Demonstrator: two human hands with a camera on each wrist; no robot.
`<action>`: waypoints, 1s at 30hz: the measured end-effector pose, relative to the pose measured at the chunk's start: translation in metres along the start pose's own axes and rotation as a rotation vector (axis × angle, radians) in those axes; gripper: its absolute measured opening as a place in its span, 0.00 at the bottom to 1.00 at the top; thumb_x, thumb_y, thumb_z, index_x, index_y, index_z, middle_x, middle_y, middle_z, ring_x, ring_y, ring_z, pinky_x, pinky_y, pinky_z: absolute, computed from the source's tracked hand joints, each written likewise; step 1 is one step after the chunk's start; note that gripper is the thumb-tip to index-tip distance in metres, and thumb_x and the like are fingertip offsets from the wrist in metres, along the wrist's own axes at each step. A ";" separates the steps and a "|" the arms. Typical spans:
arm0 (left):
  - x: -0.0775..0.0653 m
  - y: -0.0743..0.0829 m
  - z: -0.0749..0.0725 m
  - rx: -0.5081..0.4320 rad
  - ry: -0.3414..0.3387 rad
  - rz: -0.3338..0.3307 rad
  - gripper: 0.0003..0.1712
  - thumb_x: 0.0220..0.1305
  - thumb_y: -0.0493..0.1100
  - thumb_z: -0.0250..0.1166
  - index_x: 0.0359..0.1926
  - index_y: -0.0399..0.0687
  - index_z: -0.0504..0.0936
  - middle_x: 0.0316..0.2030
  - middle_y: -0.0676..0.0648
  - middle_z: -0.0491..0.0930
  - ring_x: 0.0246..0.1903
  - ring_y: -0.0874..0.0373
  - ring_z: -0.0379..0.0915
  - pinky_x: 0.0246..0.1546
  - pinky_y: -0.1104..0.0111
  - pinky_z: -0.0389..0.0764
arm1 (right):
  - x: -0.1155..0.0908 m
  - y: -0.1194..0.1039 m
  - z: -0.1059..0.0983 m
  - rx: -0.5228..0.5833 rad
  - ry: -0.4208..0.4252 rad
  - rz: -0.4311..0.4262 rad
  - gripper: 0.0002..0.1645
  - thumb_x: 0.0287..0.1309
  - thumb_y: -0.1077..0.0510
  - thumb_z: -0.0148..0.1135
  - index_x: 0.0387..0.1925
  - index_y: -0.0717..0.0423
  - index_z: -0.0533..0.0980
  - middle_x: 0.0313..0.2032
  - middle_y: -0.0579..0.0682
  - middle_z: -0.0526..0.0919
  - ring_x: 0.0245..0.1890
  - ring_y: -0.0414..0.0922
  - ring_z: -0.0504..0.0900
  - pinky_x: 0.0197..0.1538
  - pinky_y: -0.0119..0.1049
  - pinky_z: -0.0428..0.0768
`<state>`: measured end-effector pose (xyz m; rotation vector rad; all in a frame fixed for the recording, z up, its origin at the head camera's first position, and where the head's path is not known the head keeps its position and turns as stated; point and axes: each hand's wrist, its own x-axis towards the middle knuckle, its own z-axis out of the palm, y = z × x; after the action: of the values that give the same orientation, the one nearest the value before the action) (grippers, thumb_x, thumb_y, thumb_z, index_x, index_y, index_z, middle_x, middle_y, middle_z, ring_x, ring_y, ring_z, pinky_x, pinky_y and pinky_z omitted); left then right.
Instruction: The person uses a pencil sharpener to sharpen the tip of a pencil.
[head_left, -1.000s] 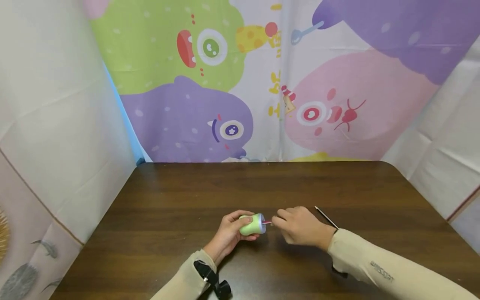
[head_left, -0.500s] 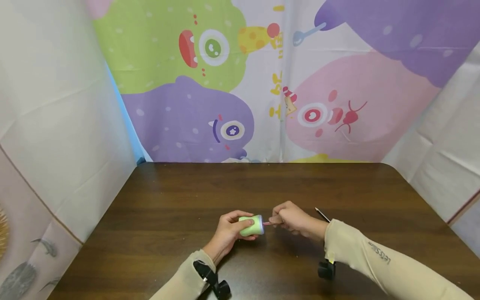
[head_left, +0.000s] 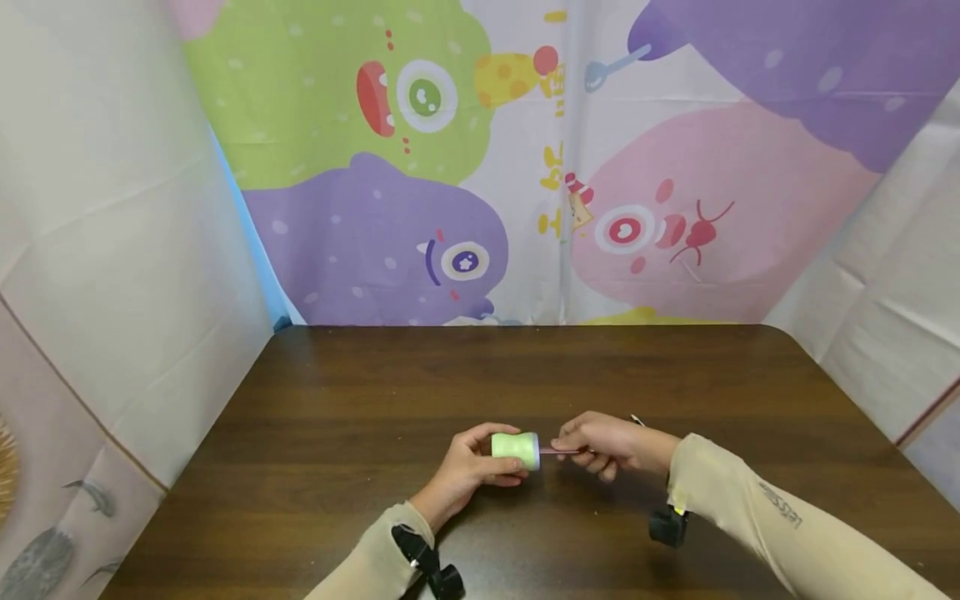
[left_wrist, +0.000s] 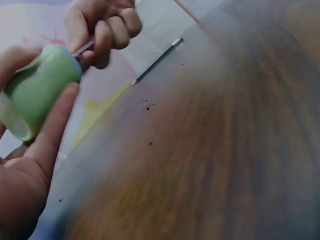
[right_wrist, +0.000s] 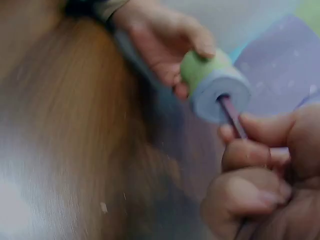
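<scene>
My left hand grips a light green pencil sharpener, its pale blue end facing right. In the right wrist view that pale end has a round hole, with a dark pinkish pencil stuck into it. The pencil's other part runs into my right hand, whose thumb and fingers pinch it a short way from the sharpener. Both hands are over the front middle of the table. The pencil's tip is hidden inside the sharpener.
A second, dark pencil with a pale end lies on the brown table, mostly hidden behind the right wrist in the head view. Small dark crumbs dot the tabletop. A cartoon-print curtain hangs at the table's far edge.
My right hand has rolled over and shifted slightly right, baring more of the pencil between it and the sharpener. The left hand and sharpener have edged right.
</scene>
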<state>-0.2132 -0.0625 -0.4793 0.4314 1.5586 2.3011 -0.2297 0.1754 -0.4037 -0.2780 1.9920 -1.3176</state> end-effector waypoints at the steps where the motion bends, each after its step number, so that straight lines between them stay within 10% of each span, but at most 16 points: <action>1: 0.000 0.000 0.000 -0.008 -0.004 0.005 0.30 0.57 0.26 0.68 0.59 0.18 0.67 0.38 0.40 0.79 0.29 0.50 0.85 0.33 0.61 0.89 | -0.002 0.000 0.001 -0.089 0.032 -0.083 0.15 0.71 0.54 0.53 0.33 0.63 0.73 0.15 0.44 0.62 0.13 0.37 0.56 0.14 0.27 0.56; 9: 0.001 0.001 0.002 -0.064 0.046 -0.003 0.22 0.60 0.26 0.63 0.55 0.25 0.73 0.38 0.40 0.78 0.27 0.50 0.85 0.31 0.64 0.88 | -0.016 0.008 0.003 -1.184 0.343 -0.850 0.07 0.65 0.59 0.64 0.41 0.53 0.74 0.30 0.42 0.80 0.24 0.34 0.76 0.23 0.27 0.77; 16: 0.000 0.002 0.003 -0.108 0.039 -0.004 0.17 0.62 0.26 0.61 0.48 0.46 0.81 0.41 0.40 0.77 0.28 0.49 0.85 0.31 0.63 0.89 | -0.004 0.008 -0.010 -1.657 0.546 -1.351 0.27 0.73 0.64 0.24 0.36 0.56 0.74 0.25 0.46 0.74 0.20 0.41 0.71 0.15 0.28 0.68; 19: 0.001 0.002 0.003 -0.113 0.040 -0.006 0.17 0.62 0.27 0.60 0.46 0.50 0.81 0.41 0.40 0.77 0.28 0.49 0.85 0.32 0.63 0.89 | 0.005 0.007 -0.008 -1.581 0.558 -1.438 0.19 0.63 0.66 0.30 0.31 0.56 0.71 0.20 0.45 0.68 0.15 0.39 0.64 0.13 0.27 0.61; 22: 0.001 0.001 0.002 -0.117 0.056 -0.007 0.16 0.62 0.27 0.60 0.46 0.50 0.81 0.41 0.40 0.77 0.28 0.49 0.85 0.31 0.63 0.89 | 0.012 0.008 -0.002 -1.336 0.498 -1.352 0.10 0.60 0.67 0.45 0.25 0.54 0.66 0.16 0.42 0.64 0.14 0.34 0.58 0.14 0.25 0.56; 26: 0.001 0.001 0.002 -0.112 0.092 -0.014 0.13 0.63 0.28 0.61 0.45 0.46 0.81 0.38 0.40 0.78 0.27 0.50 0.85 0.30 0.64 0.89 | 0.012 0.008 0.010 -0.870 0.405 -0.994 0.17 0.53 0.67 0.66 0.22 0.51 0.66 0.15 0.36 0.65 0.16 0.30 0.59 0.18 0.23 0.58; 30: 0.000 0.000 0.001 -0.098 0.115 -0.013 0.14 0.62 0.28 0.62 0.49 0.32 0.78 0.37 0.41 0.79 0.26 0.50 0.84 0.29 0.64 0.88 | 0.012 0.003 0.017 -0.386 0.300 -0.586 0.16 0.55 0.67 0.63 0.18 0.55 0.67 0.14 0.37 0.64 0.15 0.33 0.60 0.18 0.26 0.59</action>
<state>-0.2125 -0.0615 -0.4784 0.2680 1.4870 2.4186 -0.2263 0.1590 -0.4153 -0.9536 2.5373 -1.3591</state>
